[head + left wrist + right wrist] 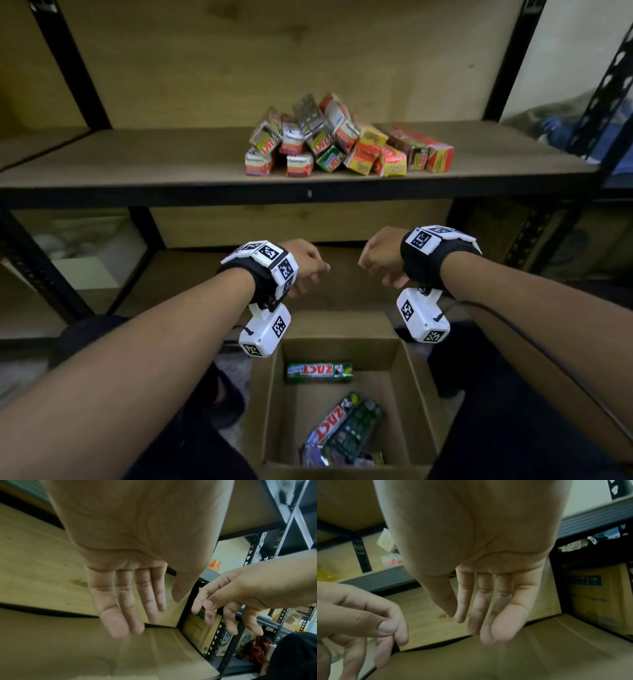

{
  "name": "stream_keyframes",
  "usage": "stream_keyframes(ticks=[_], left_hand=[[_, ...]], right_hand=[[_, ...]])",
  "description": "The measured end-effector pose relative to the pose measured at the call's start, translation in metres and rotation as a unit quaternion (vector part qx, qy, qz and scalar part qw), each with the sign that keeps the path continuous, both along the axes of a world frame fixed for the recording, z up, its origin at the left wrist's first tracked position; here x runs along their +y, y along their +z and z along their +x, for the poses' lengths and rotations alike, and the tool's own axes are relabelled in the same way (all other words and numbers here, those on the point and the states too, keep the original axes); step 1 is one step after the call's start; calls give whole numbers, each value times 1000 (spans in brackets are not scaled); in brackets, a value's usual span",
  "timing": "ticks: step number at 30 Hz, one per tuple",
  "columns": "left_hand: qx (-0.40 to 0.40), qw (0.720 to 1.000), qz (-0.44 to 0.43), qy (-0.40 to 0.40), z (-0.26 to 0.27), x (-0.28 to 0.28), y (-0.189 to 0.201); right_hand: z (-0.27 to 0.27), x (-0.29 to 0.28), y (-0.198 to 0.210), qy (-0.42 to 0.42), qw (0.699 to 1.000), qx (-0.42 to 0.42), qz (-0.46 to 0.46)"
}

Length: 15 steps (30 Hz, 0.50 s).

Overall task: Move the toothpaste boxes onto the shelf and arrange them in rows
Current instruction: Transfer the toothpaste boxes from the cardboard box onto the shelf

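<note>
A loose heap of toothpaste boxes [342,140] lies on the wooden shelf [137,161], red, yellow, green and white ones leaning on each other. Below, an open cardboard carton [407,373] holds a green Zact box [319,372] at its far end and a few more boxes [346,431] near its front. My left hand [308,267] and right hand [380,260] hang side by side above the carton, under the shelf edge. In the left wrist view the left fingers [120,601] point down, straight and relaxed, holding nothing. The right fingers [488,608] hang the same way, empty.
Black metal uprights [68,61] frame the shelf on both sides. A lower shelf board [185,274] runs behind the hands. A white bin [89,263] sits at the lower left, and a yellow carton [597,595] stands to the right.
</note>
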<state>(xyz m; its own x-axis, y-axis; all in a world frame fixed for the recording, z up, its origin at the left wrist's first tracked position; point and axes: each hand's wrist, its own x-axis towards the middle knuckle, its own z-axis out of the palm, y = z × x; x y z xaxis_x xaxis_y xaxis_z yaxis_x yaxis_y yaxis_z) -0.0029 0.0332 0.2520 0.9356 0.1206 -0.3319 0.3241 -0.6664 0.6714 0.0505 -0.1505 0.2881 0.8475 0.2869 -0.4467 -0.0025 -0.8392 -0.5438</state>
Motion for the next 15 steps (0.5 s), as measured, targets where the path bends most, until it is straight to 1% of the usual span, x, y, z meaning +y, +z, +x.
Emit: stream_keyframes(ticks=[7, 15], left_hand=[[64, 997, -33, 8, 14, 0, -72], [141, 988, -52, 26, 31, 1, -143]], right_hand=[[21, 7, -70, 7, 997, 69, -26], [39, 6, -142, -17, 990, 130, -43]])
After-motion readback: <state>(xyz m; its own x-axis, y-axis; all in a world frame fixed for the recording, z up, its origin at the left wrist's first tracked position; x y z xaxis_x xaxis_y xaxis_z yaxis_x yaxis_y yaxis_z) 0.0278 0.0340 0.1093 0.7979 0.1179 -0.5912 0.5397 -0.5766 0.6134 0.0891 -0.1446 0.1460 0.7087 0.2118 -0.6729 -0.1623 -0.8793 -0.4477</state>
